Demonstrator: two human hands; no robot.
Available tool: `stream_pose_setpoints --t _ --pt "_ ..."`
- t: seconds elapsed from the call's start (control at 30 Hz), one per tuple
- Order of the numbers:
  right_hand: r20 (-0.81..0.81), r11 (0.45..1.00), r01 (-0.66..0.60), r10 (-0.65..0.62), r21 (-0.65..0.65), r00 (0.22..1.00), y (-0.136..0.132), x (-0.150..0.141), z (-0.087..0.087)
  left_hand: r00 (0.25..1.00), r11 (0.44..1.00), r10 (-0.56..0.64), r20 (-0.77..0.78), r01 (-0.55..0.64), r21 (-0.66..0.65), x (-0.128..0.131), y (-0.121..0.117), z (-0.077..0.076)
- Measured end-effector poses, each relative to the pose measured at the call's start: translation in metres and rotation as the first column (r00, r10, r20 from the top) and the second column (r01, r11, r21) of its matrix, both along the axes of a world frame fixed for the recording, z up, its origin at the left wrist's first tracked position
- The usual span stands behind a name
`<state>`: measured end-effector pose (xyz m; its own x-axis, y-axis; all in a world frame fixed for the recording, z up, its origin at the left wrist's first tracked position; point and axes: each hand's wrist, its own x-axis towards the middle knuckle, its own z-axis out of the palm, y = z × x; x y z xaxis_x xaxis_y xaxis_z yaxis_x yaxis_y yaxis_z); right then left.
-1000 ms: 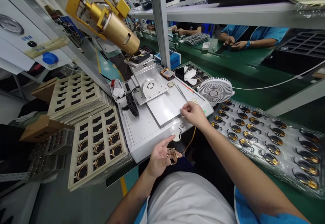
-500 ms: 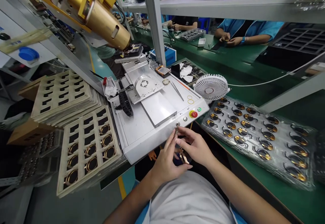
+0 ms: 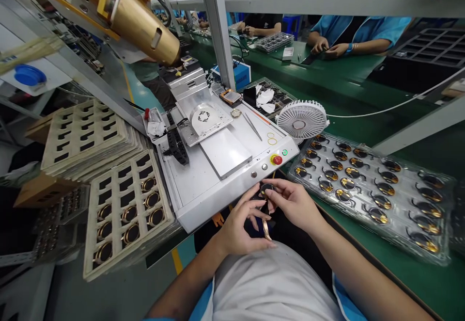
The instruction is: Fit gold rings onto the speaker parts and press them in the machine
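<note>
Right hand (image 3: 298,207), pinched tight, and left hand (image 3: 240,229), half open, meet off the machine's (image 3: 218,190) front edge. Clear tray (image 3: 358,209), to my right: discs (image 3: 378,215) with tails reach its far edge. Cream tray (image 3: 116,219): gold cases (image 3: 131,233) occupy pockets toward its near edge. Left fingers hold a gold ring (image 3: 267,231); right fingers pinch a dark disc (image 3: 266,186). I judge this piece incomplete: ring and disc are apart.

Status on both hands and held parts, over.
Right hand pinching dark round part. Left hand holding gold ring. White machine close ahead of both.
</note>
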<state>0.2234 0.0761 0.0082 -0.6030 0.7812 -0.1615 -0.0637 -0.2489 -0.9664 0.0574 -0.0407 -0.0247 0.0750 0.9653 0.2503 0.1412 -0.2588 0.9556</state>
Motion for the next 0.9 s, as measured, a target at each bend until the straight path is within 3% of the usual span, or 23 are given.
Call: stream_pose_setpoints --t 0.23,0.37,0.43,0.5,0.57,0.63,0.73,0.9 --pt "-0.016 0.989 -0.099 0.097 -0.109 0.995 0.003 0.002 -0.003 0.936 0.999 -0.011 -0.352 0.025 0.035 -0.009 0.0 0.003" --pt "-0.041 0.993 -0.048 0.044 -0.106 0.998 0.0 0.0 -0.004 0.922 0.998 -0.023 -0.387 0.043 0.044 -0.014 0.001 0.01" --pt "-0.045 0.994 0.008 -0.013 -0.106 0.999 -0.002 -0.002 -0.004 0.965 1.0 -0.018 -0.263 0.023 0.015 -0.014 0.002 0.01" --pt "-0.047 0.991 0.046 -0.052 -0.122 0.998 -0.004 -0.002 -0.003 0.999 0.999 0.03 -0.012 -0.03 -0.022 -0.013 0.002 0.009" --pt "-0.053 0.988 0.043 -0.051 -0.146 0.997 -0.006 -0.001 -0.001 0.958 0.996 0.077 0.278 -0.062 -0.063 -0.011 0.004 0.006" --pt "-0.068 0.983 0.007 -0.02 -0.181 0.997 -0.007 0.0 0.002 0.87 0.994 0.101 0.482 -0.068 -0.085 -0.01 0.006 0.002" --pt "-0.085 0.968 -0.046 0.025 -0.247 0.996 -0.011 -0.001 0.009 0.785 0.984 0.175 0.595 -0.127 -0.123 -0.008 0.008 -0.002" --pt "-0.088 0.93 -0.12 0.095 -0.348 0.992 -0.025 -0.009 0.018 0.777 0.969 0.24 0.581 -0.161 -0.185 -0.004 0.006 -0.009"
